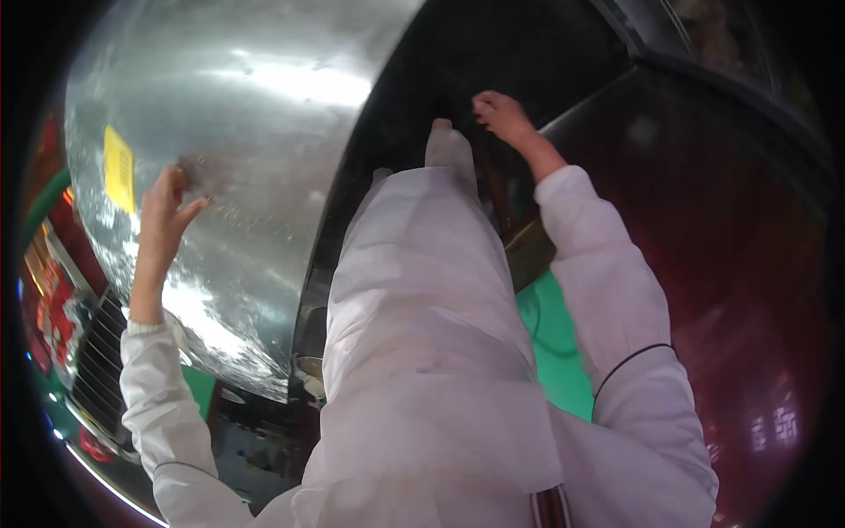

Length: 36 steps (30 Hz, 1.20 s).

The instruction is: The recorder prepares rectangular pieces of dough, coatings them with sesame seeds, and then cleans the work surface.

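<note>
My left hand (162, 209) is over a shiny metal worktop (290, 141), its thumb apart from the curled fingers. Nothing shows between them. A dark smudge or reflection lies on the metal by the fingertips. Small pale crumbs (255, 218) are scattered on the worktop to the right of that hand. My right hand (503, 114) hangs over the dark floor, away from the worktop, with its fingers loosely curled in and no object visible in them. Both arms wear white sleeves.
A yellow printed card or label (119, 169) lies on the worktop left of my left hand. A dark wire rack (99, 352) and red packages (57, 308) stand at the far left. Green material (556, 343) shows beside my white apron (422, 290). A dark red glossy surface (739, 290) fills the right.
</note>
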Motion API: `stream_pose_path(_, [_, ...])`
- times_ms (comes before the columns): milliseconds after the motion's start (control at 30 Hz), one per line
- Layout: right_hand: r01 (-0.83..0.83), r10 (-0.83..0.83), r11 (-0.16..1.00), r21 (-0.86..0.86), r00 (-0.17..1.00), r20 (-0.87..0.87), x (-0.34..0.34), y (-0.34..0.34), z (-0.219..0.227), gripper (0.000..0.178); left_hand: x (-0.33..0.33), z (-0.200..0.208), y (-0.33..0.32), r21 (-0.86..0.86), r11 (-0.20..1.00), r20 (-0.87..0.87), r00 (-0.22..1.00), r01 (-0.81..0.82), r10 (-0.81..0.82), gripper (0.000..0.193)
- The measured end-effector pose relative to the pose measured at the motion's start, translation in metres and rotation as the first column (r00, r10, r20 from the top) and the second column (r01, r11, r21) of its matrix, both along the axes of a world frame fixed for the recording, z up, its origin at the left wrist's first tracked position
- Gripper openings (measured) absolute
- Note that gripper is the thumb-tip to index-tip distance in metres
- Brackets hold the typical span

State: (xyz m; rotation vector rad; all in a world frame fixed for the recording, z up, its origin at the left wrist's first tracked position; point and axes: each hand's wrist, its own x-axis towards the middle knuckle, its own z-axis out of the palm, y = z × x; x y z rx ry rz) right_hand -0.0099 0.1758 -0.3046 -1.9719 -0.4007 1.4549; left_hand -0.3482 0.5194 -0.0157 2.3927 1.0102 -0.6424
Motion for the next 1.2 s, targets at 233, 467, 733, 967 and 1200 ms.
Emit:
stream_pose_path(233, [-0.199,0.201,0.979,-0.029,0.969,0.146,-0.13,-0.007,-0.093,0.027,0.023,-0.011,0.015,0.081,0.973,-0.368,0.914,0.217,-0.174,0.049])
stream_pose_path(467, [0.032,-0.033,0.999,-0.042,0.999,-0.02,-0.232,0.049,-0.179,0.035,0.019,-0.006,0.028,0.125,0.98,-0.392,0.915,0.153,-0.093,0.06])
stream_pose_path(733, [0.391,-0.398,0.917,-0.082,0.913,-0.091,-0.255,0.12,-0.242,0.051,0.026,-0.012,0.014,0.097,0.867,-0.395,0.818,0.489,-0.418,0.047])
stream_pose_path(967, [0.446,-0.459,0.883,-0.147,0.886,-0.069,-0.249,0.132,-0.252,0.052,0.04,-0.027,0.01,0.151,0.876,-0.419,0.832,0.458,-0.363,0.046])
stream_pose_path(1200, [0.499,-0.503,0.863,-0.075,0.864,-0.037,-0.22,0.119,-0.229,0.04,0.051,-0.002,-0.017,0.135,0.948,-0.537,0.825,0.287,-0.174,0.049])
